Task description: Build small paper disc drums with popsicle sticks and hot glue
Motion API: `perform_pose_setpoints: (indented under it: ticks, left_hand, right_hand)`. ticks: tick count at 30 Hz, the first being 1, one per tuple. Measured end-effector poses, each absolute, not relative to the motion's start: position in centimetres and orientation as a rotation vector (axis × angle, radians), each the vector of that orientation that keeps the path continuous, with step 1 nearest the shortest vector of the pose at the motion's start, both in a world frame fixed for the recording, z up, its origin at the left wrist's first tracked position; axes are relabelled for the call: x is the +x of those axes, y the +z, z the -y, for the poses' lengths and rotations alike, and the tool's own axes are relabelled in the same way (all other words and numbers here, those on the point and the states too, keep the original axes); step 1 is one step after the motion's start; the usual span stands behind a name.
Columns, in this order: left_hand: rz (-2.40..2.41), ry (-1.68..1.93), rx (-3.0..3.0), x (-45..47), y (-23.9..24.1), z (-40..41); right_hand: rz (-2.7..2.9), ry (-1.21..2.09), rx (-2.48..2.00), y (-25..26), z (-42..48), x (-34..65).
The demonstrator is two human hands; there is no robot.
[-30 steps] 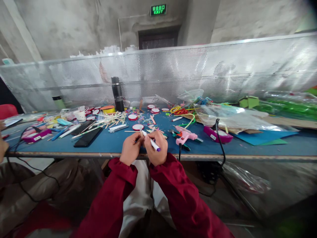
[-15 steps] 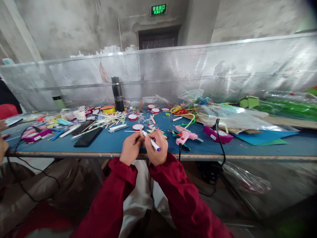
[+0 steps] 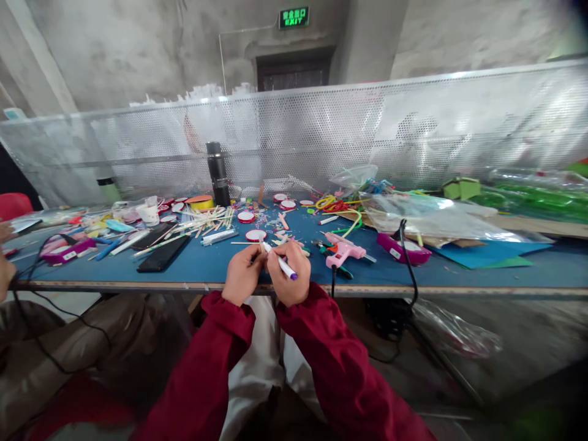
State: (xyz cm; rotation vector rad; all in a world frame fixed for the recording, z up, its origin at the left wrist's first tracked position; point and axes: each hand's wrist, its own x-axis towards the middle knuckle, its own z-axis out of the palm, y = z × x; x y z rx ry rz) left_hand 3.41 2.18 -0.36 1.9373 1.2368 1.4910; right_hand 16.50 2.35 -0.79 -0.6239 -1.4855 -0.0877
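My right hand is closed around a white marker pen with a purple end, its tip pointing up and left toward my other hand. My left hand pinches something small and pale close to the pen's tip; the fingers hide most of it and I cannot make out what it is. Both hands meet above the front edge of the blue table. Just behind them lies a round white disc with a red rim. To the right of my hands rests a pink glue gun.
A black bottle stands near the mesh partition. Wooden sticks and a black phone lie left. Purple tape rolls sit on both sides, with cables over the front edge. Plastic sheets cover the right. Another person's hand shows far left.
Almost nothing differs. My hands hold the same pose, with only a slight shift of the marker pen.
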Motion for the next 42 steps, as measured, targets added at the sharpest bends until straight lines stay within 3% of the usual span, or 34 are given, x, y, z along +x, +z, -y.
perform_pose_setpoints:
  ticks: [42]
  left_hand:
    - [-1.237,1.481,1.936,3.4,-0.35,-2.28]
  right_hand:
    - [1.479,-0.083,-0.613,-0.6,-2.1,16.4]
